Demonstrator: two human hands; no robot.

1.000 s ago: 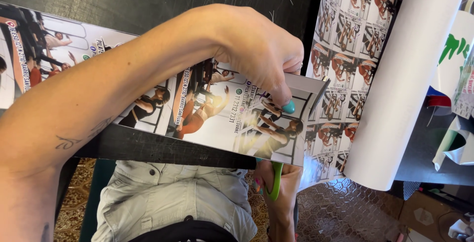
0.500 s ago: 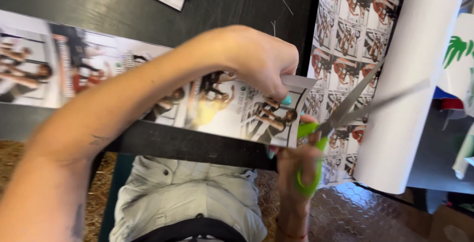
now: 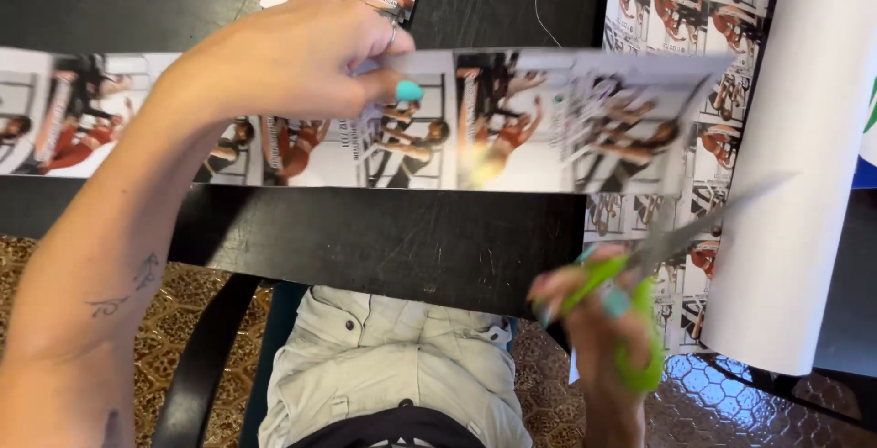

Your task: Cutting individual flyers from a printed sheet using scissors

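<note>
Two hands at work: both the person's own, over a dark surface.

Left hand: left hand is raised above the surface, fingers pressed together in a pinch on the upper edge of a long printed paper strip. Half a second ago the pinch sat close to the strip's right end; now it sits near the middle, and a long free length runs out to the right.

Strip position: held roughly level, above the surface's near edge, its right end overlapping a printed sheet that lies toward the far right corner. The strip's left end runs off the frame.

Right hand: right hand is below the near edge of the surface, fingers closed through the green handles of the scissors. Motion blur; cannot tell how tightly.

Scissors: blades point up and right, apart from the strip. Half a second ago they sat just beside the strip's right end; they are now lower and clear of it. Whether the blades are parted is too blurred to tell.

Reading of the change: judged, the strip has been fed rightward through the left hand, with the scissors drawn back meanwhile.

Right margin: white paper roll lies along the right edge, just beside the printed sheet.
</note>
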